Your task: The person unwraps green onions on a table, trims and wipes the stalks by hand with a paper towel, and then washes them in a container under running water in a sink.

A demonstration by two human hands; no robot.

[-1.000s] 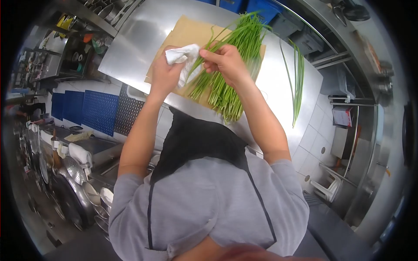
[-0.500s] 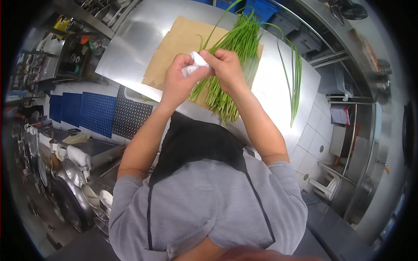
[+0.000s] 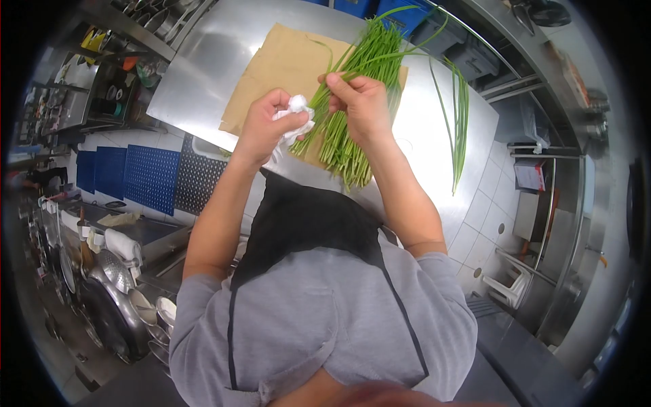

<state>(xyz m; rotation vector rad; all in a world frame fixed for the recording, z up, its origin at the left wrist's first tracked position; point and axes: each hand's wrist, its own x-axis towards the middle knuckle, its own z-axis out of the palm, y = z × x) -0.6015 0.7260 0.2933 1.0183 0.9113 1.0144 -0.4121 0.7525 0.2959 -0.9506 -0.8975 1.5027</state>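
A crumpled white paper towel or cloth (image 3: 297, 115) is bunched in my left hand (image 3: 261, 129), whose fingers are closed round it. My right hand (image 3: 366, 112) is closed in a pinch, thumb against forefinger, on a long green chive leaf that runs off toward the upper right. Beneath it lies a thick bunch of green chives (image 3: 376, 57), pale stem ends toward me, on a sheet of brown paper (image 3: 261, 74). Away to the right, a small separate group of chives (image 3: 460, 129) rests on the steel table (image 3: 203, 57).
Blue bins (image 3: 410, 17) and grey bins (image 3: 468, 57) stand beyond the table's far edge. Blue perforated mats (image 3: 150, 178) are at the left. Pots, ladles and a strainer (image 3: 114, 268) crowd the lower left. A white stool (image 3: 510, 285) is on the tiled floor at the right.
My hands have moved apart: the left slightly down and left with the white wad, the right up and right with the chive leaf. Before, both met at the wad.
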